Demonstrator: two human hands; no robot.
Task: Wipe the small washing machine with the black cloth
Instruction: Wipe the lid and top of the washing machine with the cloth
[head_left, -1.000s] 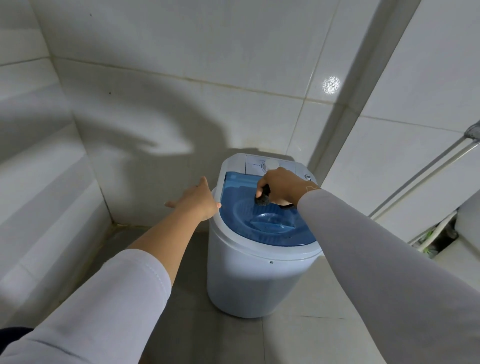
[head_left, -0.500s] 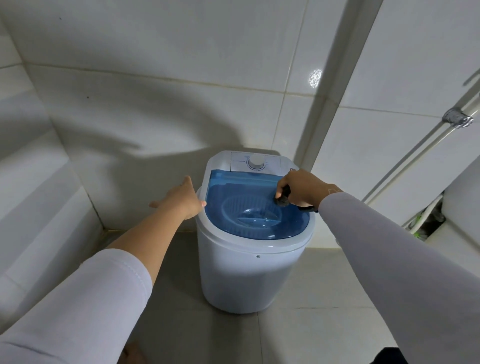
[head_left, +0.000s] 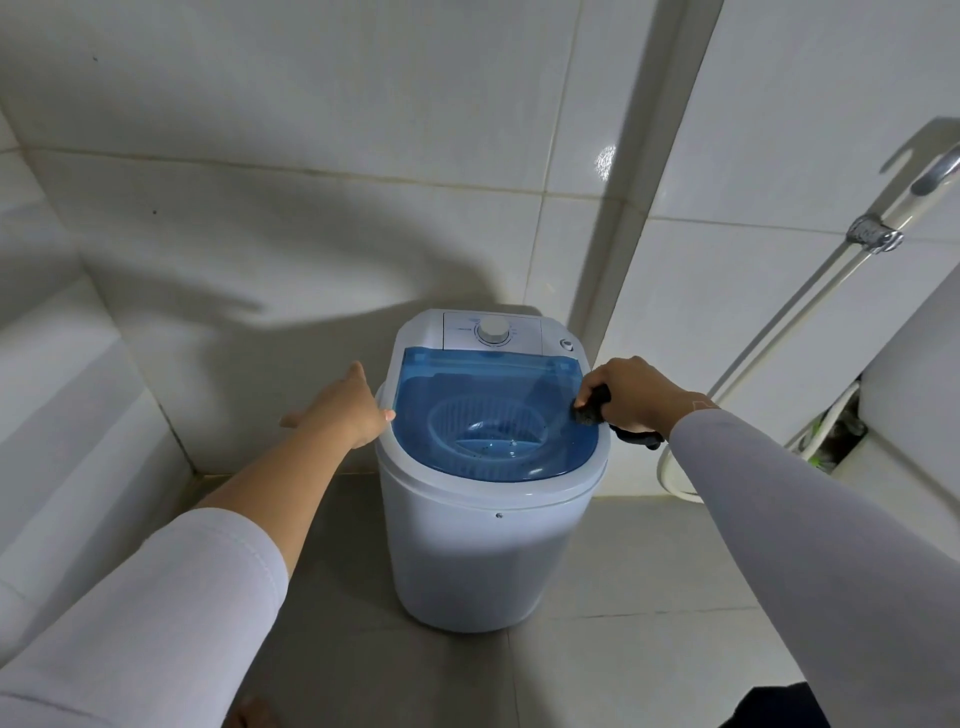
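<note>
Starting at the left, I see a white tiled wall (head_left: 249, 156) meeting the grey tiled floor (head_left: 649, 561) in the corner. My left arm reaches forward in a pushed-up white sleeve (head_left: 156, 597), and my left hand (head_left: 345, 410) rests against the left rim of the small washing machine (head_left: 488, 545), fingers straight and relaxed, holding nothing, the thumb touching the edge just beside the lid. The machine stands upright on the floor close to the back wall, a white round-bodied tub with a translucent blue lid (head_left: 441, 384) lying flat on top; through the lid I can make out the ribbed inner basket (head_left: 488, 431). Behind the lid sits a white control panel with a round dial (head_left: 493, 329) and a smaller knob (head_left: 567, 345) to its right. On the right edge of the lid, my right hand (head_left: 636, 392) is clenched around the black cloth (head_left: 592, 408), pressing it onto the lid's rim; a dark end of the cloth pokes out below my wrist. Further right, a pale pipe (head_left: 810, 306) with a metal clamp (head_left: 875, 235) runs diagonally along the wall, and a white fixture (head_left: 914, 395) fills the edge; I cannot tell what it is.
</note>
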